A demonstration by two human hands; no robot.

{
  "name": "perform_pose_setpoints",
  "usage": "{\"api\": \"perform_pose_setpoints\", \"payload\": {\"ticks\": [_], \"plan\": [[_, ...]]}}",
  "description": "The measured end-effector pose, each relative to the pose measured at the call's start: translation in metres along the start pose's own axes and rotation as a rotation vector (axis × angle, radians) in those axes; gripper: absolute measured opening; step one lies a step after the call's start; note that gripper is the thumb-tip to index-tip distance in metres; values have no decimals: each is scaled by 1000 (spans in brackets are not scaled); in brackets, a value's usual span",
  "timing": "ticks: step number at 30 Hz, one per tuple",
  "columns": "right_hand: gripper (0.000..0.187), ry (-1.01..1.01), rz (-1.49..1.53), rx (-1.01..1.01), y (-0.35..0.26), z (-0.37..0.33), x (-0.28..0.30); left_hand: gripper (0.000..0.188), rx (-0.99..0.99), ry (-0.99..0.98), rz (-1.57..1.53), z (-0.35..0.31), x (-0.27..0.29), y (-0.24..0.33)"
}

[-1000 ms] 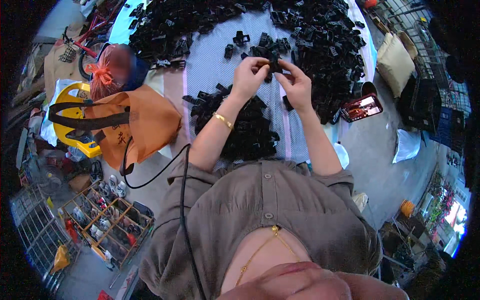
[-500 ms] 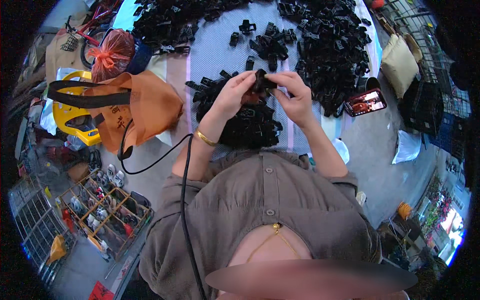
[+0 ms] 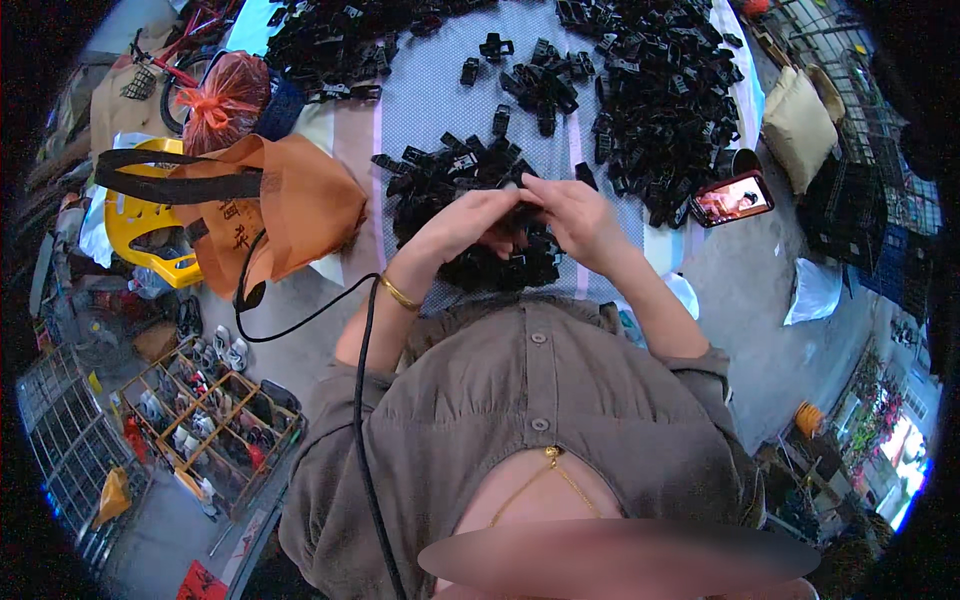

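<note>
My left hand (image 3: 470, 226) and my right hand (image 3: 582, 228) meet at the fingertips above the near pile of small black plastic pieces (image 3: 440, 172). Both hands are closed, with fingers bent inward and thumbs mostly hidden underneath. Whatever they hold between them is covered by the fingers, so I cannot make it out. One loose black piece (image 3: 587, 177) lies on the cloth just beyond my right hand. A small cluster of similar pieces (image 3: 540, 82) sits farther up the patterned cloth (image 3: 440, 85).
Large heaps of black pieces fill the far left (image 3: 325, 45) and right (image 3: 665, 120). A phone (image 3: 733, 200) with a lit screen stands at the right edge. To the left are an orange bag (image 3: 305, 205) and a yellow plastic stool (image 3: 150, 225). A black cable (image 3: 365, 440) crosses my left arm.
My hands have come lower and closer together over the near pile. The dark piece visible between my fingertips earlier is now hidden. The loose piece beyond my right hand has come into sight.
</note>
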State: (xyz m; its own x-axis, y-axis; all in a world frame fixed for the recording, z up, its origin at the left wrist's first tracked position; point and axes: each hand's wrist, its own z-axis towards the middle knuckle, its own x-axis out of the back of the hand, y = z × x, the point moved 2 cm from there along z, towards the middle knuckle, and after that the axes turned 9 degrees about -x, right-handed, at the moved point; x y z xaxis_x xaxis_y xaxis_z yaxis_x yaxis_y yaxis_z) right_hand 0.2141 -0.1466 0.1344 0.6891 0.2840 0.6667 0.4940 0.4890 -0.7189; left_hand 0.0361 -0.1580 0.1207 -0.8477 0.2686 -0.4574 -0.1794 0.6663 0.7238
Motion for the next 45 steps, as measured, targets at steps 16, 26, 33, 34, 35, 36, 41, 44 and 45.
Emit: {"api": "perform_pose_setpoints", "payload": {"ticks": [16,26,33,34,35,36,41,44,45], "plan": [[20,292,-20,-294,104,79,-32,33,-649,-171,1450,-7,10,-8],[12,105,-864,-360,121,148,-54,24,-812,1014,1158,112,76,52],[20,36,-904,-322,130,137,-50,27,-682,970,1363,167,106,40],[20,39,-903,-326,132,134,-48,27,-684,966,1366,168,110,38],[16,231,-757,-218,131,130,-43,27,-697,904,1214,167,114,36],[13,418,-605,-107,129,125,-40,27,-705,841,1064,168,117,34],[23,349,358,-467,101,95,-24,24,-547,413,-117,121,72,24],[24,210,626,-589,79,77,-23,23,-530,352,-308,80,38,29],[23,196,499,-527,63,72,-15,23,-464,339,-361,73,34,26]]}}
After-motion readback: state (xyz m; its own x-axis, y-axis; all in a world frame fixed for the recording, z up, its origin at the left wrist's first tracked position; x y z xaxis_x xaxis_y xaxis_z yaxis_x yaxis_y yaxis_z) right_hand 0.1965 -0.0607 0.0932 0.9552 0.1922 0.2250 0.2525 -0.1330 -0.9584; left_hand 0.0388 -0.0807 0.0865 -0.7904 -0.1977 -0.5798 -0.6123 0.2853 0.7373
